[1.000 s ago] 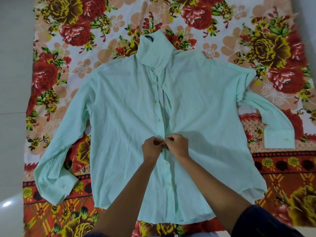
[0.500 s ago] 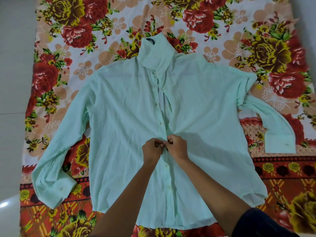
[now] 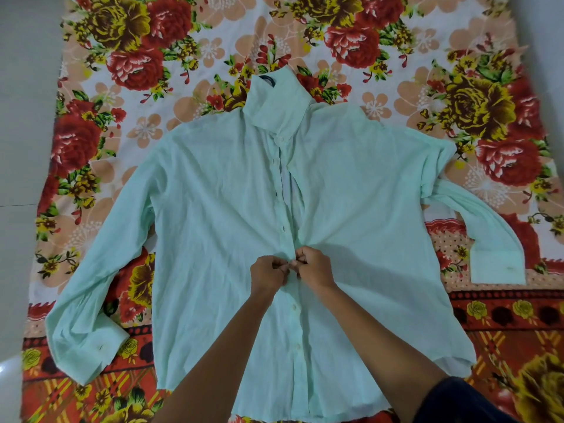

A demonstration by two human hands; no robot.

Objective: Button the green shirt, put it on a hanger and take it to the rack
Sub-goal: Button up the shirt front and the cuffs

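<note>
A pale green shirt (image 3: 213,209) lies flat, front up, on a floral sheet, collar away from me and both sleeves spread out. My left hand (image 3: 268,274) and my right hand (image 3: 314,268) meet at the middle of the front placket, each pinching one edge of it, fingertips touching. Below my hands the front lies closed, with white buttons showing along it. Above my hands the placket gapes open up to the collar. No hanger is in view.
The floral sheet (image 3: 146,65), red, yellow and peach, covers the floor under the shirt. Pale floor tiles (image 3: 24,117) run along the left side. The right sleeve's cuff (image 3: 497,267) is folded back over the sheet's red border.
My hands stay pinched at the same spot on the placket, with only small finger movement. The view has tilted slightly, so the shirt sits a little lower in frame.
</note>
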